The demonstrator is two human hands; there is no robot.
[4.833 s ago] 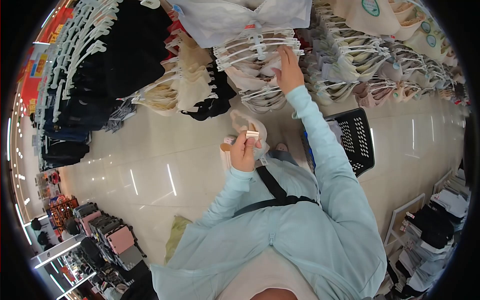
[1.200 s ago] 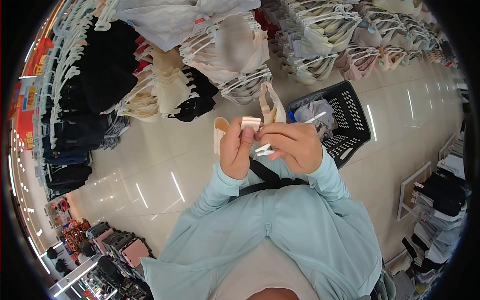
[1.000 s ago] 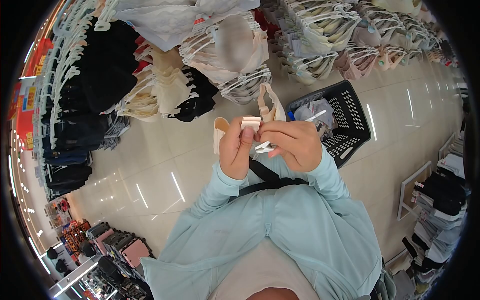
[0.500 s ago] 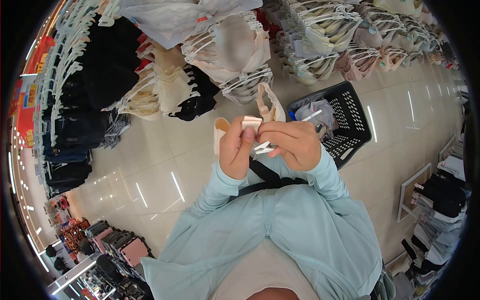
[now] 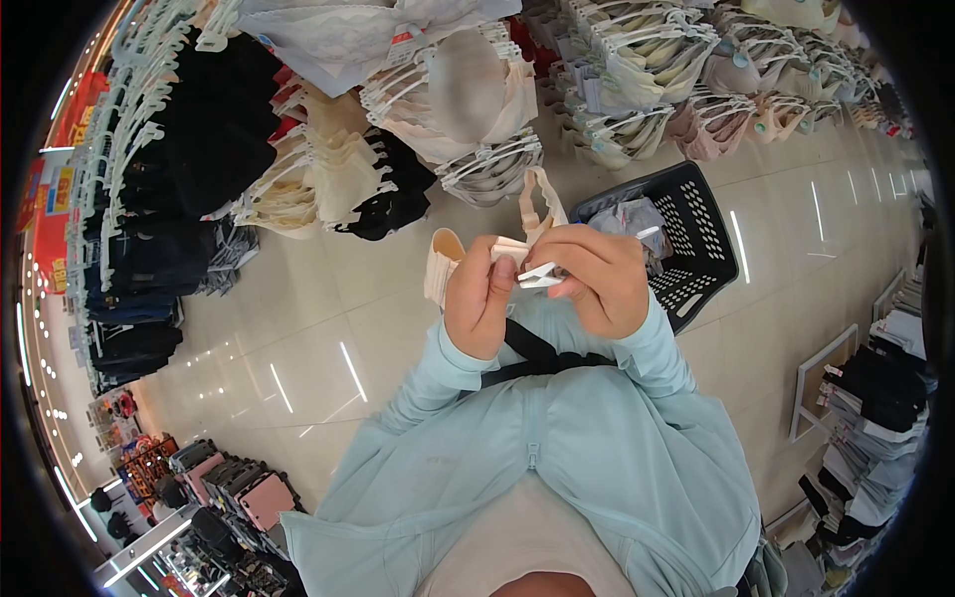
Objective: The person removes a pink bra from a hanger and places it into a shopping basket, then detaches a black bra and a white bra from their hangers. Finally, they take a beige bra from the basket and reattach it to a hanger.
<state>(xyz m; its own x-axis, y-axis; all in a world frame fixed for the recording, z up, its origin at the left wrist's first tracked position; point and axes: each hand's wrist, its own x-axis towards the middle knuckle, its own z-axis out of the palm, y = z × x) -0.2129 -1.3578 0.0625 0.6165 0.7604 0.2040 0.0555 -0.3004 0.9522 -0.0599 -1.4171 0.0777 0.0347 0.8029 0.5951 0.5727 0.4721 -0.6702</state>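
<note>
Both hands meet in front of my chest. My left hand (image 5: 477, 308) pinches a folded edge of a beige bra (image 5: 442, 267) between thumb and fingers. One end of the garment hangs out past the left side of that hand. A looped strap (image 5: 538, 204) stands up above the knuckles, between the two hands. My right hand (image 5: 607, 284) is closed around a white plastic clip hanger (image 5: 540, 276). Its clip end points at the bra's folded edge, right beside my left thumb. The hanger's other end sticks out beyond the right knuckles; its middle is hidden by the fingers.
Behind my right hand, a black perforated shopping basket (image 5: 696, 234) holds grey items on the tiled floor (image 5: 288, 318). Racks of hanging bras (image 5: 622, 90) run along the far side, with dark garments (image 5: 204, 129) at left. Suitcases (image 5: 267, 499) stand at lower left, folded clothes (image 5: 880, 398) at right.
The clip hanger has turned and shifted up and right in my right hand, its clip now closer to the bra's edge. My left hand has tilted slightly and moved a little right.
</note>
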